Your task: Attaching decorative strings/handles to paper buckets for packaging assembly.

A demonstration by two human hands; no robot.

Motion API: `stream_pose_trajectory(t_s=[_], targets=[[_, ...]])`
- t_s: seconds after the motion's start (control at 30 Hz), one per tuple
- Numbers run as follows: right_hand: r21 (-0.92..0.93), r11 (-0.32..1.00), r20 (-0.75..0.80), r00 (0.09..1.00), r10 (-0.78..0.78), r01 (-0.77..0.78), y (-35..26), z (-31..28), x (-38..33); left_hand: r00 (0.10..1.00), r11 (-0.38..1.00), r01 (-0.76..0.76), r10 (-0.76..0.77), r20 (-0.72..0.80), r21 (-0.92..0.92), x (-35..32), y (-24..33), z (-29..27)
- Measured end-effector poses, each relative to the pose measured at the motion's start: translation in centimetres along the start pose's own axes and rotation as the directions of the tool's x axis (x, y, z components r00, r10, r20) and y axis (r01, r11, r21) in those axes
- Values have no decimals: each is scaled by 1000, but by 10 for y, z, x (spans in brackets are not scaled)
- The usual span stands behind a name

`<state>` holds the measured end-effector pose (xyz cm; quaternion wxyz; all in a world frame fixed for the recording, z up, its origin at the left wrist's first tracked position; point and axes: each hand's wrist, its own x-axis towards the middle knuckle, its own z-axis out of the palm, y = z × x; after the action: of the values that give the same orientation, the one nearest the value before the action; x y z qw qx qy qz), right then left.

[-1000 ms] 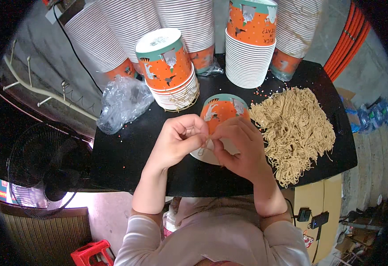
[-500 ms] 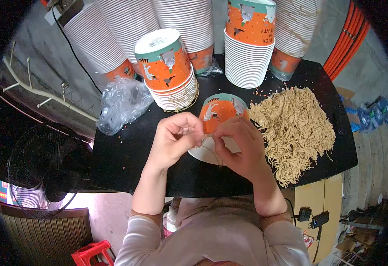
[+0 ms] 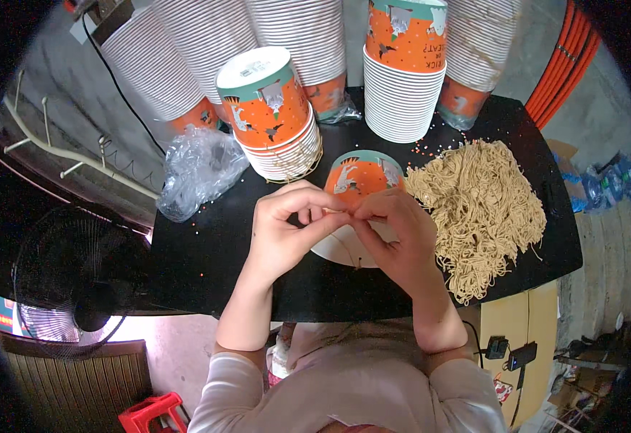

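**Both hands' fingers pinched together over a tub on a crowded bench**

The black bench (image 3: 193,270) is walled in at the back by tall stacks of tubs (image 3: 297,50). Ahead of these, two shorter piles are placed: one stack (image 3: 406,94) behind the work and one banded stack (image 3: 268,119) ahead of the left hand (image 3: 276,231). The right hand (image 3: 406,238) is closely flanked by a heap of tan cord (image 3: 485,209). A crumpled plastic bag (image 3: 204,169) is set beside the banded stack.

Between and beyond the hands, an orange tub (image 3: 364,179) is laid on its side, its white mouth turned toward the person. A thin cord (image 3: 333,244) is pinched in the fingers of both hands, mostly hidden by them; a short length is seen against the white.

Half a second earlier, a gap was left between the two hands; now the fingertips are met. The tub has been left in about the same place.

The near edge is crossed by both forearms. To the left, black surface is shown between bag and near edge; to the right, only a narrow strip is left beside the heap.
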<state>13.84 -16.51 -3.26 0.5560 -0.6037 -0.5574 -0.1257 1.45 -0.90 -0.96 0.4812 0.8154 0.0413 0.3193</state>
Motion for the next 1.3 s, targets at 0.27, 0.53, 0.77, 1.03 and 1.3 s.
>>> stream_pose_trajectory(t_s=[0.27,0.53,0.77,1.03,1.3], targets=[[77,995,-17,998,63,-61,-2,-2,-2,993,986,108,-102,55,-130,-1,1,-2],[75,997,-26,1000,10,-8,-3,-4,1,991,980,109,-93,100,-169,-1,-1,-3],[96,995,0,1000,10,-10,-1,-4,-1,994,995,6,4,106,-98,1,-2,-3],[81,996,48,998,-49,45,-1,-5,0,992,995,22,-10,125,-95,0,0,-3],[106,994,33,999,-28,24,-3,-7,0,995,986,20,-3,99,-168,0,-3,-5]])
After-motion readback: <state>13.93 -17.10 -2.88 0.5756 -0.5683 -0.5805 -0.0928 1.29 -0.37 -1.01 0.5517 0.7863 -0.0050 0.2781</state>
